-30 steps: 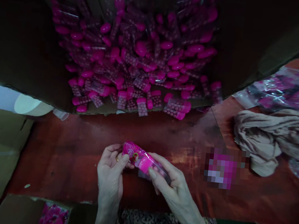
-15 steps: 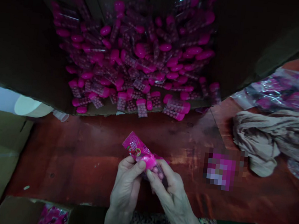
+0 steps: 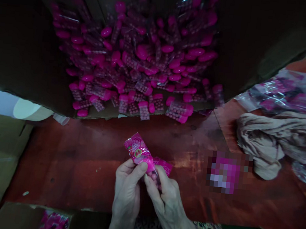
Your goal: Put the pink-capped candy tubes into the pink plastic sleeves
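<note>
A clear tube of pink candy balls [image 3: 155,177] with a bright pink cap is held between my two hands above the red table. Over its capped end lies a shiny pink printed wrapper [image 3: 138,147]. My left hand [image 3: 129,185] is closed, its thumb pressing on the wrapper and cap. The fingers of my right hand [image 3: 165,196] pinch the ball-filled end of the tube. Behind the right fingertips, another pink printed piece [image 3: 164,165] shows; whether it is joined to the wrapper I cannot tell.
A large cardboard box [image 3: 255,76] ahead holds a heap of pink-capped candy tubes [image 3: 147,66]. To the right are a pixelated pink item [image 3: 223,173], a crumpled beige cloth [image 3: 265,141] and a clear bag of pink things [image 3: 286,92]. A small box [image 3: 16,216] with pink packets sits lower left.
The wrapper has turned a little more upright, and more of the pink piece behind my right fingertips shows. My right hand has shifted slightly left; both hands keep their hold.
</note>
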{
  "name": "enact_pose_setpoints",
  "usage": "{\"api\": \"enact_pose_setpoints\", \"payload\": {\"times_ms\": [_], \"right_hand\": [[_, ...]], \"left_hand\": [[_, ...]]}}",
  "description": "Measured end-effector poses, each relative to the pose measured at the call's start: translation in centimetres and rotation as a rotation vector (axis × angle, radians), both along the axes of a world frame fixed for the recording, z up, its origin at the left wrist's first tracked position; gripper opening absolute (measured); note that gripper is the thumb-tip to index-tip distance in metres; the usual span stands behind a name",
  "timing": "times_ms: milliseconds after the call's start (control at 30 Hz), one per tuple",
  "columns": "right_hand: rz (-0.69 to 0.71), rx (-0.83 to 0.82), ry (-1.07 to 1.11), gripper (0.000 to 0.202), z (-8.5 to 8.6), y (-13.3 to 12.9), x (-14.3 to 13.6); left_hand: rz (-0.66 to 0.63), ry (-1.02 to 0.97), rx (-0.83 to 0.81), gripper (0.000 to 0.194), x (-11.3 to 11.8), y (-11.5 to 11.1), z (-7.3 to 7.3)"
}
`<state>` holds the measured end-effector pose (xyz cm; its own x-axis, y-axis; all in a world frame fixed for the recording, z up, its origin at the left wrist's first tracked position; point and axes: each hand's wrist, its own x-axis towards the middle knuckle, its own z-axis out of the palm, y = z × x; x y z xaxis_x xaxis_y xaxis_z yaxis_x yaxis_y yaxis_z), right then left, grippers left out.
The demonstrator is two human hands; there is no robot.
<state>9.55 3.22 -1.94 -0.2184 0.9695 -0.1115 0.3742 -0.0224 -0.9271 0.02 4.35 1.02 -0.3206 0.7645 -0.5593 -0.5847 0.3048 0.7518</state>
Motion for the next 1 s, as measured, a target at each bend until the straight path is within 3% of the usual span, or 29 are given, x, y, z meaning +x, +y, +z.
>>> {"api": "enact_pose_setpoints", "payload": {"times_ms": [133, 367, 500, 667, 867, 1000], "right_hand": [[0.043, -0.08, -0.011, 0.028, 0.3, 0.2, 0.3], [0.083, -0.095, 0.106, 0.027, 0.9, 0.7, 0.0], [0.093, -0.137, 0.109, 0.025, 1.0, 0.7, 0.6], [0.186, -0.278, 0.365, 0.031, 1.2, 0.8, 1.1], [-0.017, -0.163, 0.121, 0.034, 0.5, 0.3, 0.2], [0.01, -0.24, 0.25, 0.031, 0.1, 0.4, 0.1]], "left_hand": [[-0.074, -0.072, -0.006, 0.016, -0.5, 0.2, -0.1], [-0.079, 0.102, -0.049, 0.01, -1.1, 0.2, -0.1], [-0.17, -0.007, 0.025, 0.014, -1.4, 0.3, 0.0], [-0.293, -0.103, 0.141, 0.022, -1.5, 0.2, 0.3], [-0.156, -0.096, -0.035, 0.011, -0.2, 0.1, 0.2], [-0.126, -0.051, -0.054, 0.006, 0.1, 0.2, 0.2]]}}
